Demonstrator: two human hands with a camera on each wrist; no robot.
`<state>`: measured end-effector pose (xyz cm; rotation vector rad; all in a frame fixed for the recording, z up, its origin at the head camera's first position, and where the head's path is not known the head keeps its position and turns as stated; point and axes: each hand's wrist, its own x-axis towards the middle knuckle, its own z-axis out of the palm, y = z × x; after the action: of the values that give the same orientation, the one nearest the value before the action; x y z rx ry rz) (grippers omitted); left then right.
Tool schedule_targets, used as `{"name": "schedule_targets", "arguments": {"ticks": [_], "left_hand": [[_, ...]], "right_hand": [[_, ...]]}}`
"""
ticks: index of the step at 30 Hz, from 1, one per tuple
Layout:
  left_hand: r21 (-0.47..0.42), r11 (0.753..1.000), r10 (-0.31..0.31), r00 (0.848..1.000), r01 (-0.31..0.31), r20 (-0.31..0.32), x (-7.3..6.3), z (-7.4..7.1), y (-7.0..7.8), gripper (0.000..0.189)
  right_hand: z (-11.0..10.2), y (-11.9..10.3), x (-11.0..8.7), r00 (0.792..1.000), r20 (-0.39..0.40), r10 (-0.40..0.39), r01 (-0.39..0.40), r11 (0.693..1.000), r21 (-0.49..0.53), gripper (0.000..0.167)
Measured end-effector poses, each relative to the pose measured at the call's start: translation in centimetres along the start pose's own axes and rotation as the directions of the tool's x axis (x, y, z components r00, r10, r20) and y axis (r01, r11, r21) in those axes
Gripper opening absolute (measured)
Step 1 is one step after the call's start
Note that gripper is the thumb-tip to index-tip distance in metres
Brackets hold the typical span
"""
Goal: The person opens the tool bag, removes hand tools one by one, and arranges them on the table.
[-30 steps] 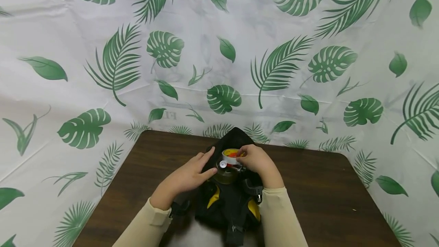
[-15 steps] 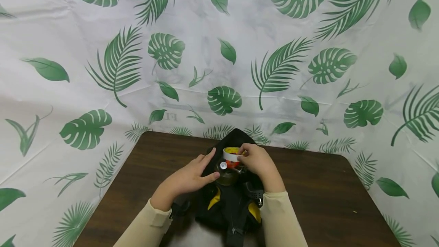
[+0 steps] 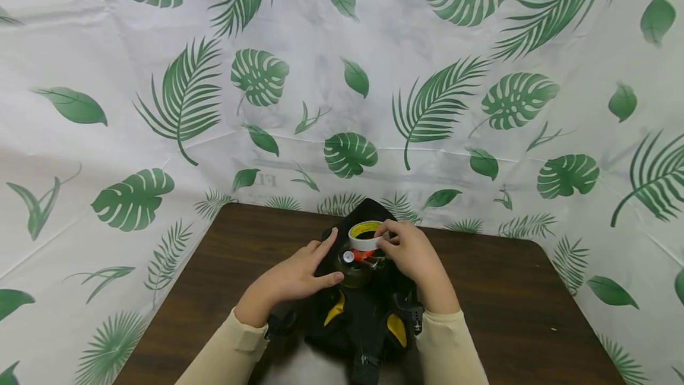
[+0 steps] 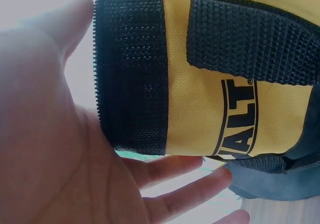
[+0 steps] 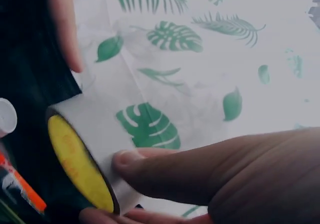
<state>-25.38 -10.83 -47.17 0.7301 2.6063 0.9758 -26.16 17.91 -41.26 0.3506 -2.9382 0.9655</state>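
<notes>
steadying the bag point(image 4: 200, 104) at its left side by the left hand point(image 3: 296, 273), fingers apart, is advised while the tape point(image 3: 366, 245) is pinched by the right hand point(image 3: 410, 249).

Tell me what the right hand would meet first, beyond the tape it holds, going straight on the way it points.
Most likely the bag's raised black flap, behind the tape that the right hand pinches. Depth is unclear, so it might pass above the edge.

You have a white tape roll point(image 3: 363, 244) (yellow inside its core), tilted at the open mouth of the black, yellow-panelled bag point(image 3: 355, 316) before you.
</notes>
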Motion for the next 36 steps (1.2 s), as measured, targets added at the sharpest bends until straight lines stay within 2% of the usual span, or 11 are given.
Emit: {"name": "schedule_targets", "arguments": {"ticks": [6, 14, 17, 19, 22, 24, 26, 29, 32, 36], "left_hand": [[-0.013, 1.000, -0.015, 1.000, 0.015, 0.006, -0.1, 0.0, 0.0, 0.100], [-0.011, 1.000, -0.017, 1.000, 0.017, 0.006, -0.2, -0.2, 0.1, 0.103], [-0.020, 1.000, -0.021, 1.000, 0.021, 0.017, -0.2, -0.2, 0.2, 0.103], [-0.027, 0.999, -0.021, 1.000, 0.022, 0.020, -0.2, -0.2, 0.2, 0.104], [-0.040, 0.999, -0.011, 1.000, 0.012, 0.021, -0.2, -0.3, 0.2, 0.104], [-0.048, 0.999, 0.001, 1.000, 0.000, 0.021, -0.2, -0.4, 0.1, 0.104], [-0.055, 0.998, 0.010, 1.000, -0.009, 0.024, -0.2, -0.4, 0.1, 0.104], [-0.062, 0.998, 0.015, 0.999, -0.013, 0.032, -0.3, -0.5, 0.0, 0.105], [-0.067, 0.998, 0.016, 0.999, -0.014, 0.040, -0.3, -0.5, -0.1, 0.106], [-0.071, 0.997, 0.018, 0.999, -0.015, 0.043, -0.2, -0.6, -0.2, 0.106]], "right_hand": [[0.2, 0.7, -1.0, 0.991, -0.096, -0.093, 0.095, 0.995, 0.013, 0.006], [0.4, 1.9, -2.1, 0.952, -0.252, -0.172, 0.200, 0.976, 0.089, 0.013], [0.4, 2.9, -2.6, 0.927, -0.322, -0.192, 0.237, 0.965, 0.107, 0.016], [0.4, 3.6, -2.9, 0.900, -0.384, -0.205, 0.270, 0.955, 0.123, 0.018], [0.3, 4.7, -3.2, 0.844, -0.493, -0.212, 0.320, 0.937, 0.144, 0.020], [0.3, 5.6, -3.3, 0.799, -0.565, -0.205, 0.337, 0.931, 0.139, 0.022], [0.2, 6.7, -3.5, 0.766, -0.613, -0.192, 0.332, 0.935, 0.122, 0.024], [-0.1, 8.4, -3.6, 0.744, -0.641, -0.188, 0.302, 0.951, 0.072, 0.025], [-0.7, 10.0, -3.7, 0.735, -0.651, -0.191, 0.277, 0.960, 0.031, 0.023], [-1.3, 12.5, -3.2, 0.711, -0.692, -0.129, 0.227, 0.973, 0.051, 0.019]]}}
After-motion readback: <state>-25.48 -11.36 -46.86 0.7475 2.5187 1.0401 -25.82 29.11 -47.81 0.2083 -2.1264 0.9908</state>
